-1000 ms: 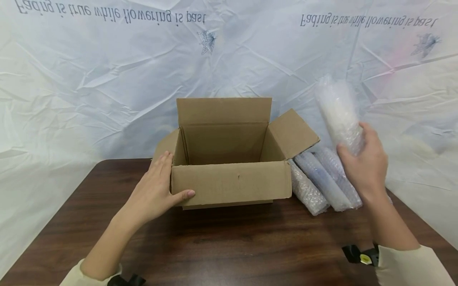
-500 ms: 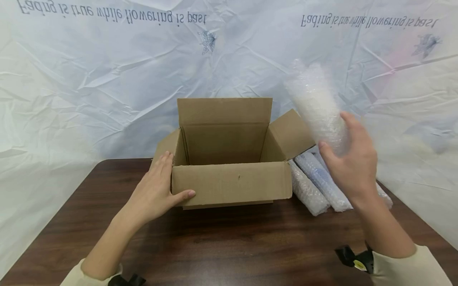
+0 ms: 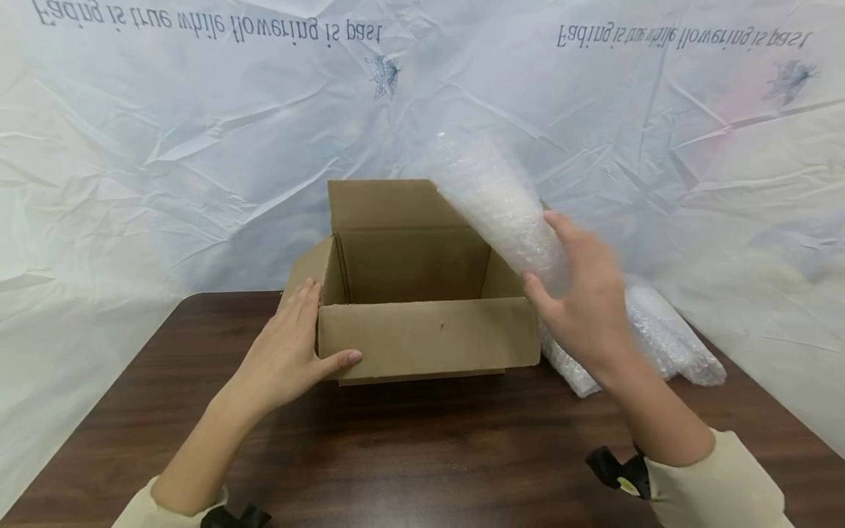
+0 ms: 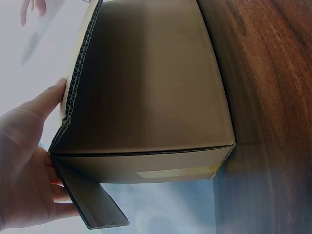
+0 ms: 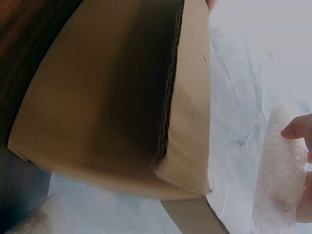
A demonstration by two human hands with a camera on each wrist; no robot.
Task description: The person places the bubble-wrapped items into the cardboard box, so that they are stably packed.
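An open cardboard box (image 3: 429, 337) stands on the table with its flaps folded outward. My left hand (image 3: 280, 352) rests at its front left corner, the thumb on the front flap and the fairly straight fingers along the left flap. In the left wrist view, the left hand (image 4: 31, 165) shows beside the flaps. My right hand (image 3: 584, 301) grips the lower end of a whitish cylindrical bundle in bubble wrap (image 3: 498, 202). The bundle tilts up and leftward above the box's right side, hiding most of the right flap. The right wrist view shows fingers on the bubble-wrapped bundle (image 5: 278, 170).
More bubble-wrapped bundles (image 3: 667, 330) lie on the dark wooden table (image 3: 422, 455) to the right of the box, partly hidden by the right hand and forearm. A pale, wrinkled cloth (image 3: 231, 147) printed with lettering hangs behind the table.
My right hand has carried the bubble-wrapped bundle leftward, from above the other bundles to over the box's right side, tilting it further left. The left hand and the box have stayed put.
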